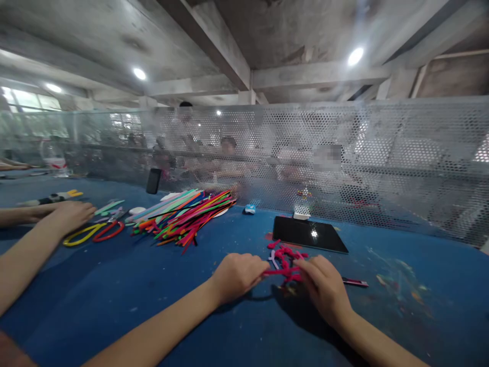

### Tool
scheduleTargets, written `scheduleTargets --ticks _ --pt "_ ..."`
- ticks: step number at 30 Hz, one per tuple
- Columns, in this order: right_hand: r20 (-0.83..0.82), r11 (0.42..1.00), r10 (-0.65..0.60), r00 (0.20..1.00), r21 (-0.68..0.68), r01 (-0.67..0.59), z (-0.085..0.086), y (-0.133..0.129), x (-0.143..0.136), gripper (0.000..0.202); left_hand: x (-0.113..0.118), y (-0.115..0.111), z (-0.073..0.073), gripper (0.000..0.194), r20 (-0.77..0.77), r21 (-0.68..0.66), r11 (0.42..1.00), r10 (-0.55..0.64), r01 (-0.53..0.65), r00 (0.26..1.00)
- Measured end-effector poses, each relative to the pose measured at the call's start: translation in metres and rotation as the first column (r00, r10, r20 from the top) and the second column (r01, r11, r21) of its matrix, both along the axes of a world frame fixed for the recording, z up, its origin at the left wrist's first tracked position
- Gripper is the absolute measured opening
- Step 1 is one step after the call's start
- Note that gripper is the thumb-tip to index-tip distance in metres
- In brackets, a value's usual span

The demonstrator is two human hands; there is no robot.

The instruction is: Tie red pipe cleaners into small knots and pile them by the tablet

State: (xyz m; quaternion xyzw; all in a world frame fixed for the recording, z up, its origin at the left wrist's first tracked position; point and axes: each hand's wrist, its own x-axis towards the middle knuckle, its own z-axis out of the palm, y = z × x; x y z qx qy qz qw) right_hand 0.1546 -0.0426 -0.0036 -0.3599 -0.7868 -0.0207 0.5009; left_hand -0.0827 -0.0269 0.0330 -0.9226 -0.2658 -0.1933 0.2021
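My left hand [240,275] is closed on one end of a red-pink pipe cleaner [275,272], drawn straight between both hands. My right hand [326,285] pinches at a twisted bunch of red-pink pipe cleaners [284,255], which has a small lilac piece [272,259] at its left side. The right fingertips cover part of this bunch. Behind my right hand, a thin dark red strip-like item [355,282] lies on the blue table [171,306]. A large heap of loose multicoloured pipe cleaners [187,214] rests farther back on the left.
A black tablet [309,234] lies behind my hands. Scissors with red and yellow handles [109,232] sit at left, beside another person's hands [72,216]. A dark phone [153,181] leans upright. A perforated metal screen [401,163] borders the far table edge. A small blue packet [249,209] lies near it.
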Motion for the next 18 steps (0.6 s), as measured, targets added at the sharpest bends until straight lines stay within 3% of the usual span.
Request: scheduleTargets --ticks 4,8,11,14,17,18 --pt "-0.264 0.995 -0.068 0.962 -0.085 0.047 0.005 0.005 0.007 0.016 -0.011 0.008 0.003 0.026 0.215 -0.33 0.944 0.096 -0.02 0.972" --pt "-0.465 0.982 -0.109 0.878 -0.185 0.024 0.012 0.005 0.004 0.015 -0.005 0.008 0.003 0.028 0.422 -0.581 0.809 0.199 0.095 0.885" --pt "-0.593 0.955 -0.12 0.797 -0.289 -0.072 0.011 0.003 -0.002 0.018 0.005 0.008 -0.003 0.034 0.617 -0.723 0.62 0.379 0.306 0.689" --pt "-0.713 0.893 -0.137 0.688 -0.389 -0.225 0.005 0.003 -0.008 0.023 0.011 0.009 -0.009 0.04 0.661 -0.747 0.418 0.55 0.517 0.51" --pt "-0.804 0.821 -0.163 0.572 -0.432 -0.374 0.0 0.005 -0.012 0.025 0.013 0.009 -0.01 0.043 0.595 -0.749 0.206 0.627 0.63 0.503" --pt "-0.825 0.797 -0.172 0.538 -0.438 -0.417 -0.001 0.005 -0.013 0.025 0.014 0.008 -0.01 0.043 0.579 -0.75 0.164 0.633 0.641 0.514"
